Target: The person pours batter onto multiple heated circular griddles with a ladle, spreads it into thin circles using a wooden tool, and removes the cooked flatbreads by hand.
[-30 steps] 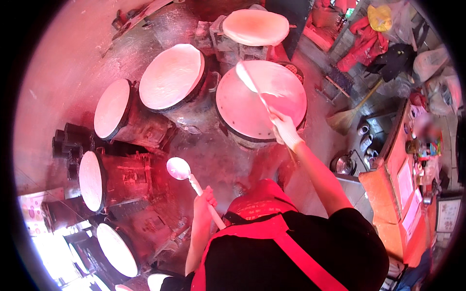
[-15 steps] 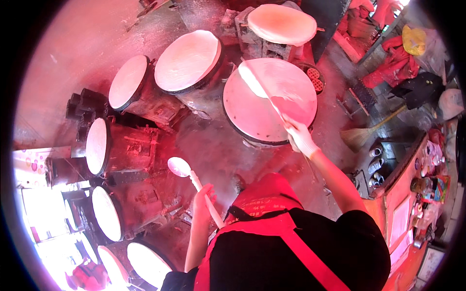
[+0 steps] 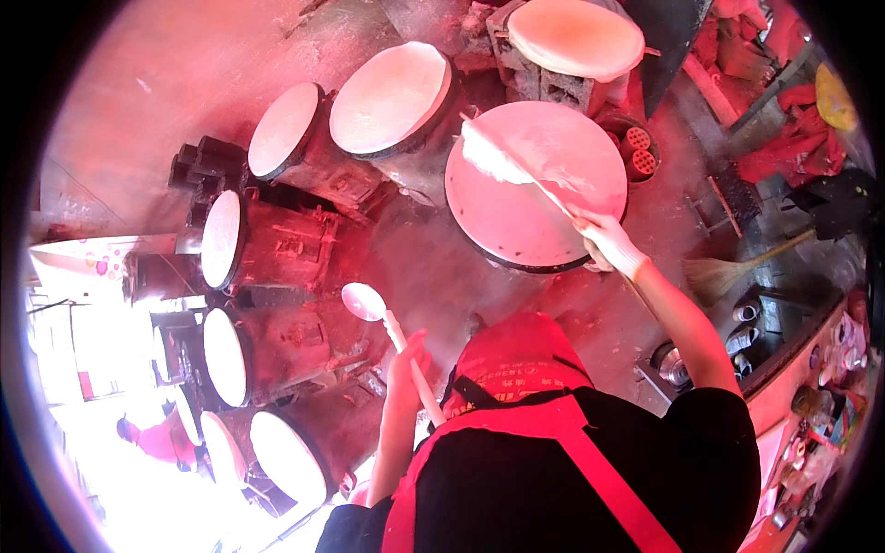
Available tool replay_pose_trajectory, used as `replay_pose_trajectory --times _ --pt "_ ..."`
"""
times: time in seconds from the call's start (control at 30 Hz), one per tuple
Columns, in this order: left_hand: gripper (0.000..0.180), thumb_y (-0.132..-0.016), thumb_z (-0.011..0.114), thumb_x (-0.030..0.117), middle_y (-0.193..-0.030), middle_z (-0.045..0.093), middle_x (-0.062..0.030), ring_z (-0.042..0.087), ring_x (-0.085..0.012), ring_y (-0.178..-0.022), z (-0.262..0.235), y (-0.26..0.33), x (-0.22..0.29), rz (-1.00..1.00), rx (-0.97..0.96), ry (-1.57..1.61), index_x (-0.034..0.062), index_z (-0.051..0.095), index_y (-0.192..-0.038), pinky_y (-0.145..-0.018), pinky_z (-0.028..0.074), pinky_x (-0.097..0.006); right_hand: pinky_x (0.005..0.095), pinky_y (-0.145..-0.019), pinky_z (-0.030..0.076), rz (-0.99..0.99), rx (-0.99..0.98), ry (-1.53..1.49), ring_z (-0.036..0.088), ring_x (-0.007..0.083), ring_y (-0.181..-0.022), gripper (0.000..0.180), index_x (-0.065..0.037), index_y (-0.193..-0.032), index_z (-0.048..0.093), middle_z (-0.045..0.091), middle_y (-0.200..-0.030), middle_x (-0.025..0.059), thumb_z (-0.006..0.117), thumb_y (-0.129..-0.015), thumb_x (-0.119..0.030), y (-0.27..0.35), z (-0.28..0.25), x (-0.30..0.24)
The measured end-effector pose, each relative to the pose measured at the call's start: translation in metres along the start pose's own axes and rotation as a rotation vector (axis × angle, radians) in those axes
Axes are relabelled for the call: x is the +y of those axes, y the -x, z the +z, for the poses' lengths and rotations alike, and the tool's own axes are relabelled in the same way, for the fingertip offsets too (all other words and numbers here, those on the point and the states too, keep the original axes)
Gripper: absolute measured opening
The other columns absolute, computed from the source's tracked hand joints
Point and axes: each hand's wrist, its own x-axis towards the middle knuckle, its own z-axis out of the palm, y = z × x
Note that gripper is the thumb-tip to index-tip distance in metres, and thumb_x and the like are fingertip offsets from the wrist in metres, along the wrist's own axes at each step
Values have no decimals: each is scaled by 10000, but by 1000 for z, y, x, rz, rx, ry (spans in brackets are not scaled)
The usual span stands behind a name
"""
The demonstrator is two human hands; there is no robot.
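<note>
My right hand is closed on the handle of a long, thin wooden spreader. The spreader lies slantwise across a big round griddle in front of me. White batter is heaped along its far left part, and a paler smeared layer covers the griddle's far side. Fingers of my left hand wrap around the pale handle of a ladle. Its bowl points up and left, held away from the griddle over the floor. Whether batter is in the bowl, I cannot tell.
Several more round griddles on stands curve from a far one round to the left. Perforated round briquettes sit right of my griddle. A broom and a crowded orange counter are at the right. Bright light washes out the lower left.
The spreader has swung to a flatter slant, and the batter along it has spread wider and moved leftward. My left hand still holds the ladle. The whole view has turned a little.
</note>
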Motion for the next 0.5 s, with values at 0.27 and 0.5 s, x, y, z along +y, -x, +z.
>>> replay_pose_trajectory --times 0.27,0.5 --pt "301 -853 629 121 -958 571 57 541 -54 -838 7 53 -22 -182 165 27 130 618 -1154 -743 474 -203 226 -323 226 6 66 2 307 42 -369 409 -137 -1347 501 378 -555 -49 475 -940 -170 -13 -56 -2" --pt "326 -858 621 139 -1004 566 49 551 -79 -828 12 71 -9 -92 134 -60 132 603 -1184 -721 466 -231 213 -354 204 135 -207 -75 293 32 -408 401 -121 -1369 485 376 -618 -82 472 -975 -198 57 -18 -1"
